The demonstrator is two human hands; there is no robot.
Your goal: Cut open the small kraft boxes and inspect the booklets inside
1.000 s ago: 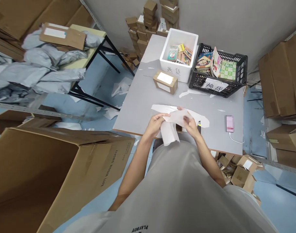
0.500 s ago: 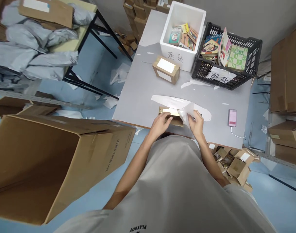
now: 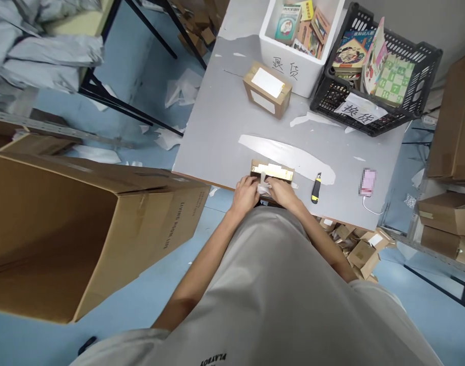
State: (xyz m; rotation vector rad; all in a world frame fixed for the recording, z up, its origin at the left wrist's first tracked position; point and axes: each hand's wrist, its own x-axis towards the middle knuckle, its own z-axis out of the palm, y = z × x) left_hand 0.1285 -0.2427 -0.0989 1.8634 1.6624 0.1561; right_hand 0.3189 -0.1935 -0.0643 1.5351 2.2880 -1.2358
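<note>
Near the front edge of the table a small cardboard box [image 3: 257, 166] lies open, with a pale strip along its far side. My left hand [image 3: 245, 195] is closed over its left end, the fingertips partly hidden. In the box opening, white plastic film [image 3: 263, 188] bunches up between my hands. My right hand [image 3: 282, 193] reaches in from the right, fingers curled down on the film. What lies under the film cannot be made out. A black and yellow utility knife [image 3: 316, 189] rests on the table to the right of my right hand.
A taped cardboard box [image 3: 283, 107] stands farther back, before a white foam bin [image 3: 293, 81] and a black crate [image 3: 369, 127] of books. A phone [image 3: 367, 182] with a cable lies at right. A large open carton [image 3: 159, 223] stands left of the table.
My right hand has moved left and down into the box with the film, which was held up at the right before. The utility knife has come into clear sight. The view has shifted.
</note>
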